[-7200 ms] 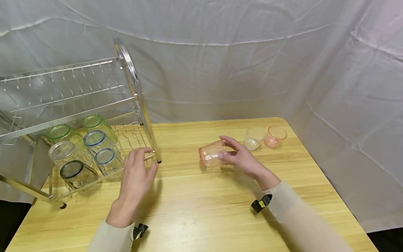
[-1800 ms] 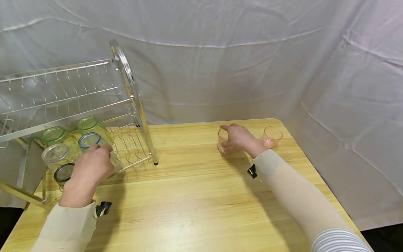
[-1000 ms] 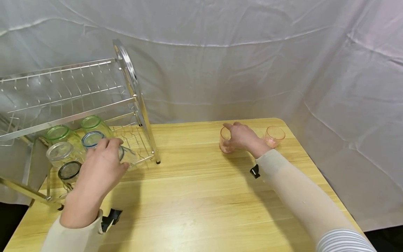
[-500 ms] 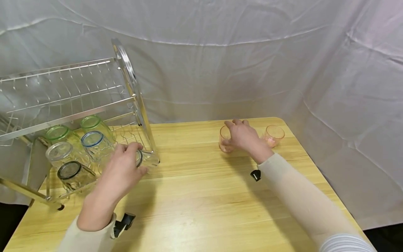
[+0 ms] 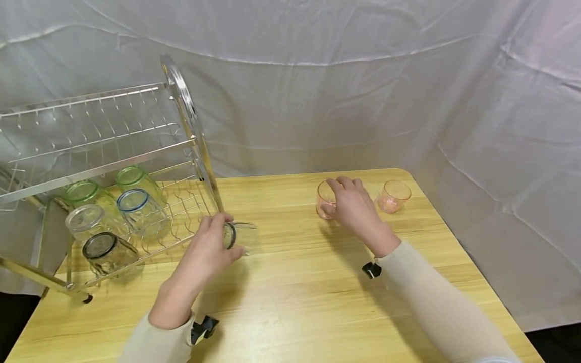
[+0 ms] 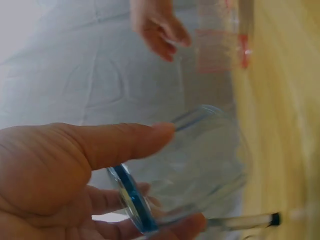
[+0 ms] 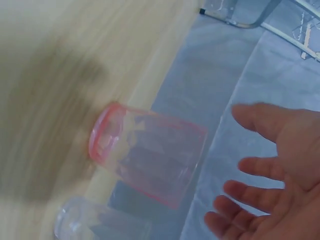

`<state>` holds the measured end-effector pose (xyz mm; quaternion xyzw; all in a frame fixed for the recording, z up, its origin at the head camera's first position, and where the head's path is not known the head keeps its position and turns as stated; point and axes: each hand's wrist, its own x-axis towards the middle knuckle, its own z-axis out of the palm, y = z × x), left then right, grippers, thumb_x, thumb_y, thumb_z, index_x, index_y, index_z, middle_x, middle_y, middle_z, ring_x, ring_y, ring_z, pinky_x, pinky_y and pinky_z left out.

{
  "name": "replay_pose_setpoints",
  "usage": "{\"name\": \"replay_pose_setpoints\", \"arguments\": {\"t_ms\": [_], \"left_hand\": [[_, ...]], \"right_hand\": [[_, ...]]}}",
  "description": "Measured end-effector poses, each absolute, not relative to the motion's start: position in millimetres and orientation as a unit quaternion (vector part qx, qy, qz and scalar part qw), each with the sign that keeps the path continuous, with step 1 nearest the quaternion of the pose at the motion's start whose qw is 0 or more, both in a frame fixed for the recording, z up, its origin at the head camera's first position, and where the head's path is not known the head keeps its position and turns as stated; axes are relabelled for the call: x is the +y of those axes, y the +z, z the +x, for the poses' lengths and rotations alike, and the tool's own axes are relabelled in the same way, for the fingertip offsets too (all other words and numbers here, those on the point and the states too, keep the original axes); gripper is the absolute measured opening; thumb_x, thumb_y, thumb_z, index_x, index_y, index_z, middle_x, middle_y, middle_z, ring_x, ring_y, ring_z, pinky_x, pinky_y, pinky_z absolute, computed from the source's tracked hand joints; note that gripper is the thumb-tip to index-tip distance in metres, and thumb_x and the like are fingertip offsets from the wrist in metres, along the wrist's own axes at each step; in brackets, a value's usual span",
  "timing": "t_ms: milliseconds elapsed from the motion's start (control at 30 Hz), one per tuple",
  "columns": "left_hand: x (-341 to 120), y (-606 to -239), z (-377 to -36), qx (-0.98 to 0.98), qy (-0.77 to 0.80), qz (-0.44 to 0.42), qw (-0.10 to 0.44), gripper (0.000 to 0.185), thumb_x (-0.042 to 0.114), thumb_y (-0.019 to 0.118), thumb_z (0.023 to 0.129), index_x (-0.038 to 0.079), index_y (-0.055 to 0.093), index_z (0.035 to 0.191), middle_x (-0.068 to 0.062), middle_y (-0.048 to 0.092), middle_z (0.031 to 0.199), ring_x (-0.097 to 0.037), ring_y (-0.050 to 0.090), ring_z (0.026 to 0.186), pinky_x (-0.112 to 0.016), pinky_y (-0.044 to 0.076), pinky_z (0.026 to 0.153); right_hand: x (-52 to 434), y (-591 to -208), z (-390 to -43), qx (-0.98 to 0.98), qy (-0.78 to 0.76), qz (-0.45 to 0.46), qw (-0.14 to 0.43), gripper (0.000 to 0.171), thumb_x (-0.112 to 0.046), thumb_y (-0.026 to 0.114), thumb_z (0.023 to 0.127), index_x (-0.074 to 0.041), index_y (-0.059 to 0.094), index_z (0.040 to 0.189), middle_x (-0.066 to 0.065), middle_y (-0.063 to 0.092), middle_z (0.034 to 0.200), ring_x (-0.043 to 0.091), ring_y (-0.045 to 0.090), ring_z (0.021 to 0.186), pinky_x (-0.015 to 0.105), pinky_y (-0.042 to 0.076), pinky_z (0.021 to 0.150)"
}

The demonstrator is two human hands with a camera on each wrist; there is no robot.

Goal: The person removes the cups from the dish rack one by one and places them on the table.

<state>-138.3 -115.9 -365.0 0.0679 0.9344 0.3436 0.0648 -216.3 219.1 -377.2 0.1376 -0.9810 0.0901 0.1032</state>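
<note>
**Blue-rimmed glass held above the table beside the drying rack**

A person's left hand [image 5: 206,247] grips a clear glass with a blue rim [image 5: 236,235], fingers and thumb curled round its mouth end, holding it on its side just above the wooden table [image 5: 290,302], close to the right foot of the metal dish rack [image 5: 181,101]. The left wrist view shows the thumb lying across the glass with the fingers beneath. The right hand [image 5: 351,206] hovers with fingers spread and relaxed, holding nothing, just beside an upright pink-rimmed glass [image 5: 324,199] near the table's far edge. A second pink glass [image 5: 394,195] stands to its right, a little apart. On the rack's lower shelf lie four glasses on their sides: two green-rimmed [image 5: 129,177], one blue-rimmed [image 5: 136,201] and one black-rimmed [image 5: 102,245], with a clear one [image 5: 83,218] among them. A white sheet [image 5: 363,75] hangs behind.
</note>
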Motion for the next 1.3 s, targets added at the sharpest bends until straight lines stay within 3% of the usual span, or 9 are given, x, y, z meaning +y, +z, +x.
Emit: {"name": "replay_pose_setpoints", "arguments": {"t_ms": [133,267,467,633,833,1067,1300], "left_hand": [[-108.3,-380.7,-143.1,0.917,0.387,0.059,0.074,0.069,0.023,0.084,0.09,0.006,0.046,0.145,-0.024,0.049,0.141,-0.039,0.058,0.121,-0.057,0.054,0.1],[-101.2,-393.2,-147.3,0.904,0.416,0.058,0.08,0.07,0.026,0.087,0.088,0.01,0.049,0.144,-0.02,0.051,0.139,-0.035,0.06,0.119,-0.051,0.056,0.096],[-94.3,-409.7,-152.9,0.89,0.443,0.077,0.083,0.073,0.026,0.09,0.085,0.012,0.05,0.144,-0.015,0.055,0.143,-0.035,0.054,0.128,-0.057,0.049,0.108],[-89.4,-422.8,-156.5,0.879,0.46,0.085,0.09,0.073,0.025,0.089,0.085,0.015,0.051,0.147,-0.008,0.058,0.145,-0.032,0.061,0.121,-0.052,0.054,0.101],[-80.2,-431.6,-158.2,0.859,0.496,0.082,0.097,0.071,0.019,0.089,0.085,0.016,0.05,0.145,-0.009,0.061,0.136,-0.028,0.066,0.106,-0.039,0.058,0.085],[-70.5,-434.9,-158.1,0.837,0.528,0.091,0.112,0.067,0.017,0.089,0.085,0.016,0.05,0.139,-0.009,0.059,0.139,-0.03,0.066,0.114,-0.039,0.06,0.088],[-64.7,-435.3,-157.5,0.834,0.531,0.097,0.116,0.065,0.018,0.09,0.085,0.019,0.052,0.137,-0.007,0.06,0.139,-0.028,0.067,0.113,-0.04,0.058,0.09]], "right_hand": [[214.7,-383.4,-208.8,-0.967,0.153,0.139,0.147,0.059,-0.029,0.078,0.097,0.002,0.059,0.143,0.026,0.065,0.137,0.047,0.06,0.123,0.057,0.05,0.107],[207.9,-390.9,-201.0,-0.954,0.227,0.127,0.15,0.05,-0.025,0.074,0.1,0.003,0.062,0.14,0.024,0.068,0.132,0.042,0.063,0.123,0.057,0.05,0.11],[197.5,-403.8,-189.7,-0.941,0.303,0.099,0.115,0.047,-0.03,0.071,0.101,-0.001,0.065,0.138,0.02,0.07,0.125,0.034,0.069,0.108,0.051,0.06,0.09],[193.3,-416.5,-184.5,-0.921,0.372,0.099,0.054,0.052,-0.035,0.072,0.101,-0.007,0.063,0.143,0.019,0.069,0.13,0.033,0.07,0.11,0.05,0.062,0.09],[188.9,-427.8,-180.4,-0.876,0.461,0.124,-0.06,0.074,-0.04,0.078,0.097,-0.018,0.046,0.159,0.014,0.052,0.158,0.037,0.06,0.135,0.055,0.056,0.106],[183.0,-433.0,-174.7,-0.811,0.539,0.168,-0.152,0.092,-0.032,0.082,0.094,-0.024,0.028,0.168,0.018,0.032,0.17,0.043,0.046,0.147,0.059,0.046,0.115],[178.3,-433.7,-170.4,-0.78,0.575,0.165,-0.183,0.089,-0.022,0.082,0.094,-0.026,0.03,0.167,0.017,0.038,0.166,0.043,0.05,0.144,0.048,0.057,0.106]]}}
